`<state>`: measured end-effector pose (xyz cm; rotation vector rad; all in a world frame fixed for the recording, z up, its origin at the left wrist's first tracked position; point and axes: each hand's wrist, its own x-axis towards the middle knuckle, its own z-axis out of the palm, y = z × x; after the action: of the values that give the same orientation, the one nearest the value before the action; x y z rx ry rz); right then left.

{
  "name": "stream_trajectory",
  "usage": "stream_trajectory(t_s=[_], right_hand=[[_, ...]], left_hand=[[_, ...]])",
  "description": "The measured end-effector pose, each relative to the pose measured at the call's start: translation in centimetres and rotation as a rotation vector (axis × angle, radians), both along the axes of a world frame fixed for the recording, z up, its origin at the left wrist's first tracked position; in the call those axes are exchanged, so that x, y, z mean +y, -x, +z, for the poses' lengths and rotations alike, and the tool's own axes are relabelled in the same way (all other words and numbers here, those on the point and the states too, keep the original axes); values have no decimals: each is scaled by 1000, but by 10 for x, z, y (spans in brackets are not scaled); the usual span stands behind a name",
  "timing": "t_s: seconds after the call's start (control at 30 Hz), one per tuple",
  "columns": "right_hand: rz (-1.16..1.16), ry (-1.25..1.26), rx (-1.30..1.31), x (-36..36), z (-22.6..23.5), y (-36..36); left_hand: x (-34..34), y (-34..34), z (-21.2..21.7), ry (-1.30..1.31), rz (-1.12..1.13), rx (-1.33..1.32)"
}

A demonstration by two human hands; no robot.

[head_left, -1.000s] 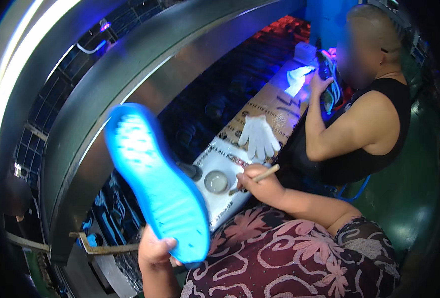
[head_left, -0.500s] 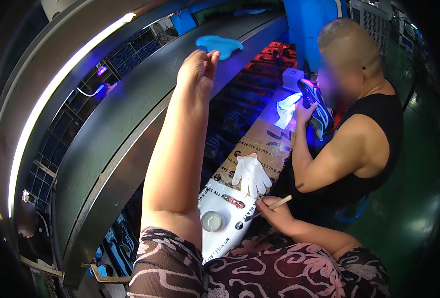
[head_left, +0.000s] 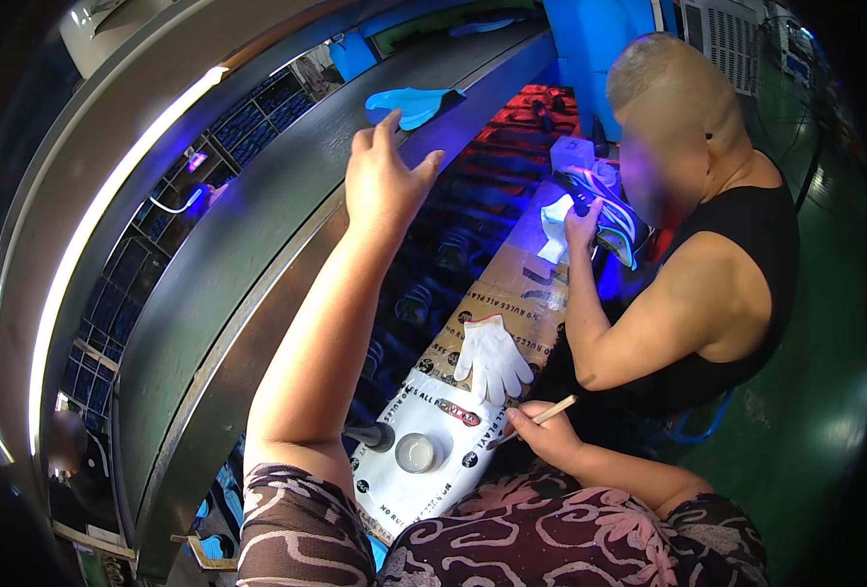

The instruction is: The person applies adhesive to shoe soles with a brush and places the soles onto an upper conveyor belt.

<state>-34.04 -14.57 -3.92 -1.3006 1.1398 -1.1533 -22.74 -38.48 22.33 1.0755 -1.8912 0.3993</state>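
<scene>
My left hand (head_left: 387,181) reaches out over the edge of the dark conveyor belt (head_left: 228,220), open, its fingers apart. Just beyond the fingertips lies a blue, insole-shaped piece (head_left: 414,106) on the belt, with a dark part at its right end. My right hand (head_left: 543,432) is closed round a thin brush (head_left: 557,409) with a pale wooden handle, low beside the narrow bench. A small round cup (head_left: 416,453) with pale contents stands on the bench's white printed covering (head_left: 433,494). Close by on its left is a dark, round-ended object (head_left: 370,435).
A white knitted glove (head_left: 493,360) lies farther up the bench. To the right, a co-worker (head_left: 707,254) holds a shoe (head_left: 610,220) under violet light. The conveyor's metal edge (head_left: 238,293) runs along the left, beneath a bright tube lamp (head_left: 111,205). Dark shoes sit below.
My left hand has let go of the blue piece; its fingers have spread and drawn back slightly. The dark round-ended object has come into sight from behind my arm. The co-worker's shoe has turned.
</scene>
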Motion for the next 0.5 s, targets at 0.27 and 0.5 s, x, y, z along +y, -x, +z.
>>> stream_trajectory(t_s=[0.27, 0.5], right_hand=[[-20, -9, -28, -3, -4, 16], [-5, -88, -49, -15, -20, 25]], left_hand=[[-76, 36, 12, 57, -50, -24], [-161, 13, 20, -161, 336, -9]])
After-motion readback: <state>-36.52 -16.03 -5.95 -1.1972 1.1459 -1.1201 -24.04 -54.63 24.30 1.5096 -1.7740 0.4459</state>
